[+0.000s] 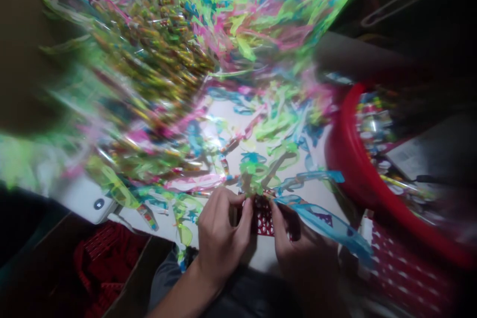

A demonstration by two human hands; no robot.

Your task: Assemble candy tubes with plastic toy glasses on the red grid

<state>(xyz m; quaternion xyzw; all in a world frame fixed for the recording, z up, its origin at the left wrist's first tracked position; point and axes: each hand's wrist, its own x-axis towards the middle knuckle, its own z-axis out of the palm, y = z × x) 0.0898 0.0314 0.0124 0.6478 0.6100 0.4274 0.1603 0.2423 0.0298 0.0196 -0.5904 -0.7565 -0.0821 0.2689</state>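
Observation:
My left hand and my right hand meet low in the middle of the view, their fingers pinching a small red perforated plastic piece. A green tangle of neon plastic rises from the hands' grip. A translucent blue plastic strip, possibly toy glasses, lies across my right hand's fingers. Beyond the hands, a large heap of shiny, multicoloured plastic-wrapped items spreads over a white table, blurred in much of the view.
A red plastic basin full of small wrapped items stands to the right. A red perforated crate sits below it. Red mesh material lies in a cardboard box at lower left. A white object with a dark round button rests at the table's left edge.

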